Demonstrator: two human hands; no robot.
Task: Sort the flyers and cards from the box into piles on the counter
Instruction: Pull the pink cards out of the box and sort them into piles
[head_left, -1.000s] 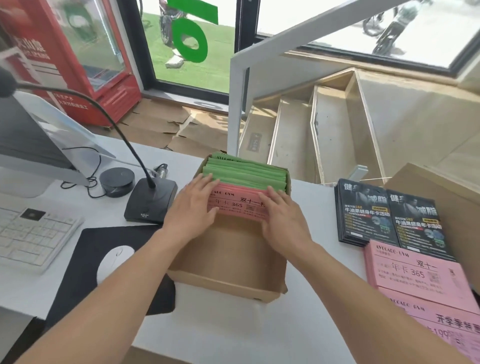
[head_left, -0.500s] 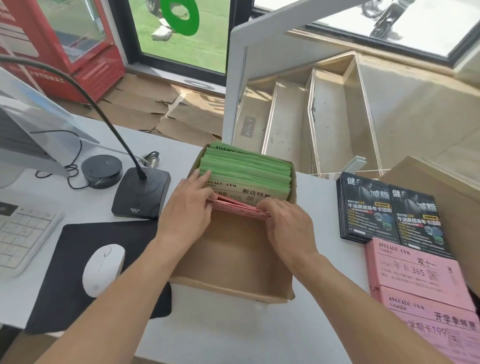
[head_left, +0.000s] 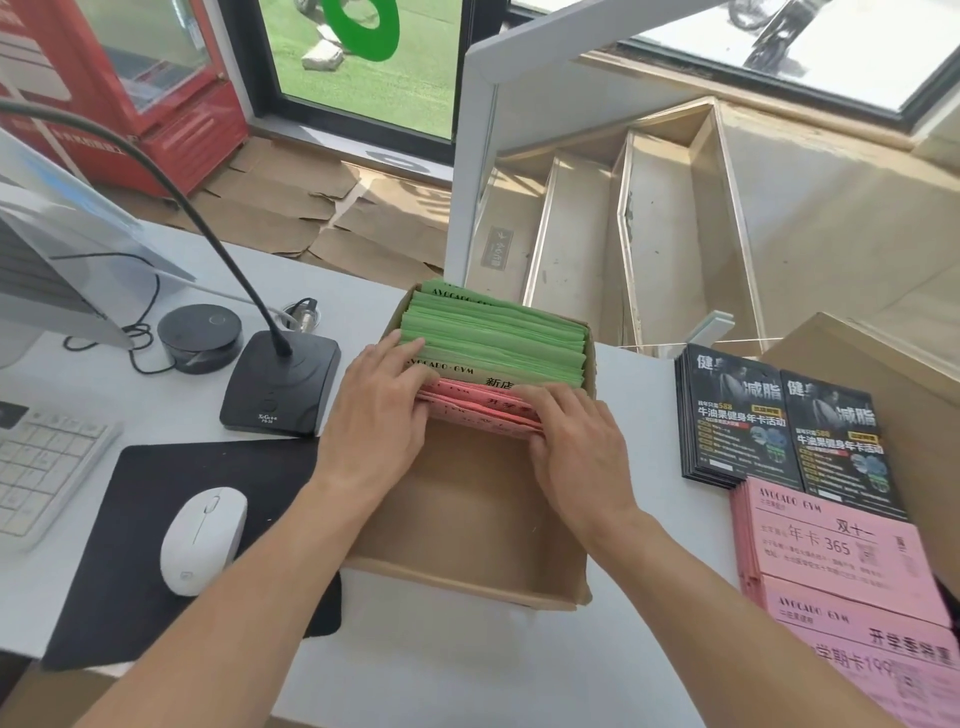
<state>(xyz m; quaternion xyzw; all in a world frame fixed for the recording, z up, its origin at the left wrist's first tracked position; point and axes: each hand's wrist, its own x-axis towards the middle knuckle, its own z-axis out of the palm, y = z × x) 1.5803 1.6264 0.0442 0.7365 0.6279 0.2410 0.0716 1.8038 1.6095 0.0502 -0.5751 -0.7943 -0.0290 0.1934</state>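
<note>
— Pink cards sit at the front of the standing row in the cardboard box, with the green flyers packed behind them; why are both hands in there at once?

— To split one colour from the other, I'd say; the left hand has its fingers laid fairly straight against the cream card just behind the pink ones, pressing it and the green bundle back; the right hand has its fingers curled over the top edge of the pink cards, gripping them at their right end.

— So the pink ones lean toward the person because they are being pulled away?

— That is my reading; they tilt forward into the bare near half of the box, which leaves room to lift them out.

— And where would they go?

— On the tabletop right of the box there are already piles: two black flyer stacks side by side, and pink piles just in front of them, overlapping; the top pink sheet looks to carry the same print, so I judge this batch belongs there; I cannot read the gripped cards well enough to say which pink pile.

— Anything in the way?

— Left of the box stand a microphone base, a mouse on its black mat and a keyboard; the sorting is kept to the right, clear of them.
</note>
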